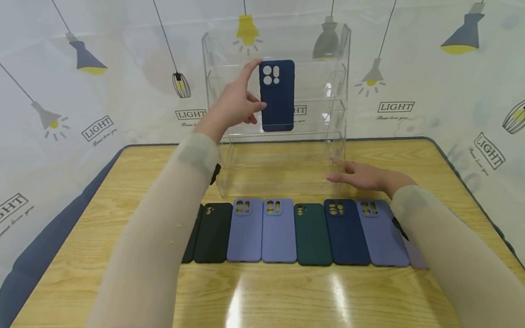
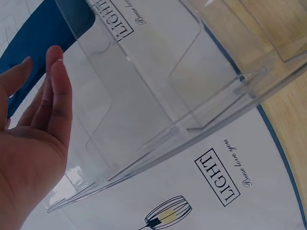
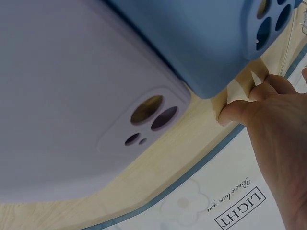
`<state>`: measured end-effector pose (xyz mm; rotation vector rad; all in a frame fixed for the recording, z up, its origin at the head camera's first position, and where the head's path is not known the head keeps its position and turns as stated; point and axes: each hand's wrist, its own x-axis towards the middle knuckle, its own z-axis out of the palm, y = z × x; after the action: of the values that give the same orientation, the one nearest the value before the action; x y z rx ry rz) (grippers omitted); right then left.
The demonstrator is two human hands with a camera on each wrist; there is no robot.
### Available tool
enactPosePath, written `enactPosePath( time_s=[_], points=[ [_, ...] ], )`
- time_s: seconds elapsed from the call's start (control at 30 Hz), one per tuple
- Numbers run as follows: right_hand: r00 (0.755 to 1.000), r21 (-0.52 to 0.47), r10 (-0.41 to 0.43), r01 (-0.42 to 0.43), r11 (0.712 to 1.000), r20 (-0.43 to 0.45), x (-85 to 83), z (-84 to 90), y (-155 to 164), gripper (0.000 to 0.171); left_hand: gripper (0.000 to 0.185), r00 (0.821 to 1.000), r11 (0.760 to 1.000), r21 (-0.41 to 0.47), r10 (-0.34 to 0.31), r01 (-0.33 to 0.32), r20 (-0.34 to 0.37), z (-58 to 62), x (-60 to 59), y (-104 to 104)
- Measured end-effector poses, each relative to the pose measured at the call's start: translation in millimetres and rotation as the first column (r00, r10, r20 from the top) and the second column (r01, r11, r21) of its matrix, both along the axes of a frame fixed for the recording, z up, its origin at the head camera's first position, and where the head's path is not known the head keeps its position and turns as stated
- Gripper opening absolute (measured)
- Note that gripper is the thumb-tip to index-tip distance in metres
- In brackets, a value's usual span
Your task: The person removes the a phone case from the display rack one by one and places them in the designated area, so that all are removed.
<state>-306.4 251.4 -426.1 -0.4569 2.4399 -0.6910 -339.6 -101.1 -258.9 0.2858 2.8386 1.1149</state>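
Observation:
My left hand (image 1: 241,103) is raised and holds a dark blue phone case (image 1: 277,98) upright by its left edge, thumb in front and fingers behind, against the front of a clear acrylic tiered shelf (image 1: 333,88). The left wrist view shows that hand (image 2: 33,158) with the blue case (image 2: 43,33) beyond its fingers, beside the shelf's clear walls (image 2: 182,96). My right hand (image 1: 360,176) lies flat on the table at the shelf's lower right corner and holds nothing. In the right wrist view its fingertips (image 3: 240,110) press on the wood.
A row of several phone cases lies on the wooden table (image 1: 282,303) in front of the shelf: black (image 1: 213,231), lavender (image 1: 245,230), dark green (image 1: 314,233), navy (image 1: 345,233). A lavender case (image 3: 72,96) and a blue one (image 3: 201,38) lie by my right wrist. A lamp-patterned backdrop surrounds the table.

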Motion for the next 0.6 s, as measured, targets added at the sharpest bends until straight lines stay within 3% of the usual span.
enactPosePath(
  time_s=[0.37, 0.6],
  points=[
    [1.000, -0.002, -0.002, 0.002, 1.000, -0.001, -0.1, -1.5, 0.4, 0.100, 0.096, 0.984, 0.999, 0.019, -0.039, 0.043, -0.176, -18.6, -0.4, -3.7],
    [1.000, 0.009, 0.000, 0.000, 1.000, -0.012, -1.9, -3.8, 0.8, 0.099, 0.102, 0.979, 0.994, 0.050, -0.085, 0.095, -0.185, -22.9, -0.7, -6.0]
  ],
)
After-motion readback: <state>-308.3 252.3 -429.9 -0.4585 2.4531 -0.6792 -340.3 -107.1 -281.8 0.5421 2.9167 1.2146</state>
